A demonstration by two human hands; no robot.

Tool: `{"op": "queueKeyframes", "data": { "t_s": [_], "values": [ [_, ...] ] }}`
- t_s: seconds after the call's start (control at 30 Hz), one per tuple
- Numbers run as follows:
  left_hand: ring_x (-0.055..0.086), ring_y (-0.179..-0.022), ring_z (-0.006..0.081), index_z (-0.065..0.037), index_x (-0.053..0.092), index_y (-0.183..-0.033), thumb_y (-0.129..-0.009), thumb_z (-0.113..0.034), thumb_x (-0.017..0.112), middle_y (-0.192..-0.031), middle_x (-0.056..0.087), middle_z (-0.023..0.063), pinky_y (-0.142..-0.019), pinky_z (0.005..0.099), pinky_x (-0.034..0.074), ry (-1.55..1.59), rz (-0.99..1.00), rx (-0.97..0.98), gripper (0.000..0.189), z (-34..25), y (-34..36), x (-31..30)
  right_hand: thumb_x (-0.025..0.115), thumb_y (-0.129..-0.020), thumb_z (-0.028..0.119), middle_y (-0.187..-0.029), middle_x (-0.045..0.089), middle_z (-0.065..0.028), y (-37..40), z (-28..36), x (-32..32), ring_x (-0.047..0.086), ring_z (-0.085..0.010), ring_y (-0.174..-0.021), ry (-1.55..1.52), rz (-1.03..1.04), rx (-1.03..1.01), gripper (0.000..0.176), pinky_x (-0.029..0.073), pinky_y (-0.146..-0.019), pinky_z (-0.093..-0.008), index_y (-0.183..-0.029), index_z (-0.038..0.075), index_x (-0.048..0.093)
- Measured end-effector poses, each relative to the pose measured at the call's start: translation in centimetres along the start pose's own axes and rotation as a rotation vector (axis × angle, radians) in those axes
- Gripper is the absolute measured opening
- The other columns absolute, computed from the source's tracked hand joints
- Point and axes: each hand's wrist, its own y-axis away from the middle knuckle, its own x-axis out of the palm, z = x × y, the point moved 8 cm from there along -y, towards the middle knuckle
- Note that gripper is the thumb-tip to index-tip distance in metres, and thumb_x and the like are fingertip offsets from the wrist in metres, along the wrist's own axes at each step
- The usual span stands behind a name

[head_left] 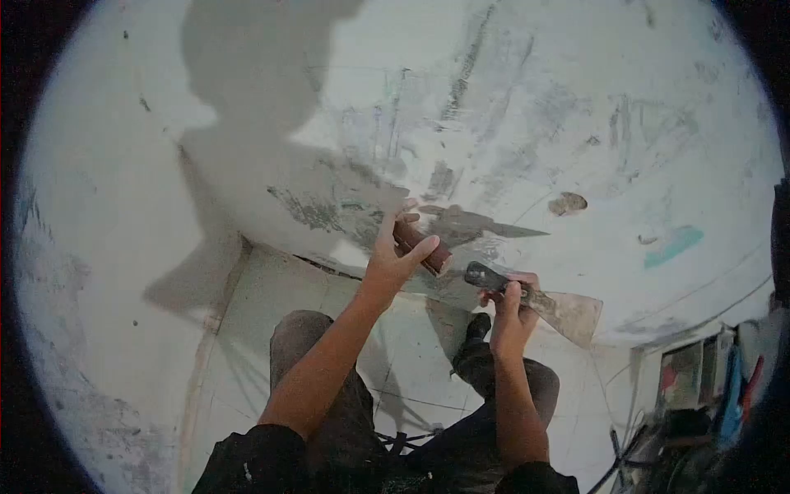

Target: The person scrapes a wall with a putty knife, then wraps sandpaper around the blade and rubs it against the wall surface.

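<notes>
My left hand (397, 262) is closed around a reddish-brown block (422, 247), held out in front of the wall. To its right, my right hand (512, 317) grips a putty knife (570, 314). The knife's dark handle end points left toward the block, and its broad, stained blade points right and slightly down. Block and knife are apart. Behind both hands is the white wall (527, 156), with grey smears and scrapes. Shadows of my head and hands fall on it.
A brown-edged hole (568, 204) and a teal patch (675, 247) mark the wall at right. Pale floor tiles (411, 362) lie below, around my bent legs. A shelf (687, 375) with blue and red items stands at lower right. A wall corner rises at left.
</notes>
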Motion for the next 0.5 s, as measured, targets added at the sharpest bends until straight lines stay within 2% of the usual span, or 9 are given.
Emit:
{"op": "queueKeyframes", "data": {
  "t_s": [0.1, 0.13, 0.2, 0.27, 0.3, 0.33, 0.37, 0.43, 0.5],
  "values": [
    [0.052, -0.105, 0.0183, -0.008, 0.04, -0.138, -0.087, -0.024, 0.07, -0.117, 0.049, 0.0102, -0.086, 0.0309, 0.048, 0.158, -0.021, -0.069, 0.061, 0.6, -0.3, -1.3, 0.051, -0.099, 0.022, -0.091, 0.054, -0.0082, -0.4, 1.6, -0.2, 0.055, -0.0175, -0.076, -0.005, -0.033, -0.019, 0.018, 0.048, -0.065, -0.033, -0.103, 0.005, 0.049],
    [0.055, -0.095, 0.014, -0.007, 0.045, -0.131, -0.09, -0.019, 0.066, -0.109, 0.05, 0.0063, -0.076, 0.0263, 0.05, 0.257, -0.061, -0.101, 0.047, 0.9, -0.2, -1.5, 0.05, -0.1, 0.021, -0.091, 0.054, -0.0085, -0.6, 2.2, -0.1, 0.055, -0.0176, -0.077, 0.031, -0.019, -0.063, 0.017, 0.048, -0.064, -0.0329, -0.102, 0.004, 0.049],
    [0.056, -0.091, 0.0131, -0.007, 0.049, -0.124, -0.091, -0.018, 0.065, -0.104, 0.051, 0.0047, -0.075, 0.0261, 0.051, 0.346, -0.05, -0.111, 0.039, 1.4, -0.4, -1.5, 0.049, -0.1, 0.02, -0.092, 0.055, -0.0088, -0.7, 2.9, 0.1, 0.055, -0.0177, -0.078, 0.075, -0.019, -0.106, 0.016, 0.048, -0.064, -0.0329, -0.101, 0.004, 0.049],
    [0.057, -0.079, 0.0104, -0.008, 0.054, -0.106, -0.092, -0.016, 0.064, -0.089, 0.053, -0.0003, -0.071, 0.025, 0.051, 0.519, 0.032, -0.148, 0.018, 2.0, -0.2, -0.2, 0.046, -0.099, 0.018, -0.093, 0.054, -0.01, -0.6, 2.9, 1.5, 0.055, -0.0212, -0.087, 0.004, 0.053, -0.097, 0.015, 0.046, -0.079, -0.0366, -0.099, 0.003, 0.049],
    [0.057, -0.079, 0.0104, -0.008, 0.054, -0.106, -0.092, -0.016, 0.064, -0.089, 0.053, -0.0003, -0.071, 0.025, 0.051, 0.516, 0.053, -0.16, 0.018, 1.9, 0.1, 0.4, 0.045, -0.099, 0.017, -0.094, 0.054, -0.0106, -0.3, 3.0, 1.9, 0.055, -0.0229, -0.092, -0.033, 0.083, -0.097, 0.015, 0.045, -0.086, -0.0384, -0.097, 0.003, 0.049],
    [0.058, -0.08, 0.0102, -0.008, 0.054, -0.104, -0.09, -0.017, 0.067, -0.089, 0.054, 0.0006, -0.07, 0.025, 0.052, 0.538, 0.091, -0.167, 0.022, 1.9, 0.5, 1.1, 0.045, -0.099, 0.017, -0.094, 0.055, -0.0117, 0.6, 1.3, 1.4, 0.054, -0.0251, -0.098, -0.025, 0.033, 0.091, 0.015, 0.04, -0.095, -0.0404, -0.098, 0.003, 0.05],
    [0.059, -0.08, 0.01, -0.007, 0.053, -0.101, -0.088, -0.019, 0.071, -0.089, 0.055, 0.0015, -0.068, 0.025, 0.053, 0.561, 0.128, -0.178, 0.025, 2.2, 0.9, 1.7, 0.045, -0.099, 0.017, -0.094, 0.055, -0.0117, 0.7, 1.1, 1.7, 0.054, -0.0251, -0.098, -0.023, 0.007, 0.091, 0.015, 0.04, -0.095, -0.0404, -0.098, 0.003, 0.05],
    [0.06, -0.081, 0.0109, -0.006, 0.052, -0.099, -0.087, -0.018, 0.071, -0.09, 0.056, 0.0019, -0.068, 0.0248, 0.052, 0.524, 0.133, -0.203, 0.025, 2.8, 1.5, 2.7, 0.045, -0.099, 0.016, -0.092, 0.053, -0.0096, 0.6, 2.1, 4.1, 0.053, -0.0211, -0.091, -0.085, 0.167, -0.047, 0.016, 0.042, -0.086, -0.0367, -0.102, 0.002, 0.051],
    [0.06, -0.082, 0.0115, -0.006, 0.052, -0.101, -0.085, -0.019, 0.073, -0.094, 0.058, 0.0038, -0.071, 0.0264, 0.052, 0.478, 0.158, -0.228, 0.029, 2.3, 2.1, 3.7, 0.05, -0.097, 0.015, -0.09, 0.056, -0.0063, 1.1, -0.2, 3.4, 0.055, -0.0166, -0.087, -0.128, 0.127, 0.059, 0.016, 0.044, -0.081, -0.0326, -0.105, 0.002, 0.055]
  ]
}}
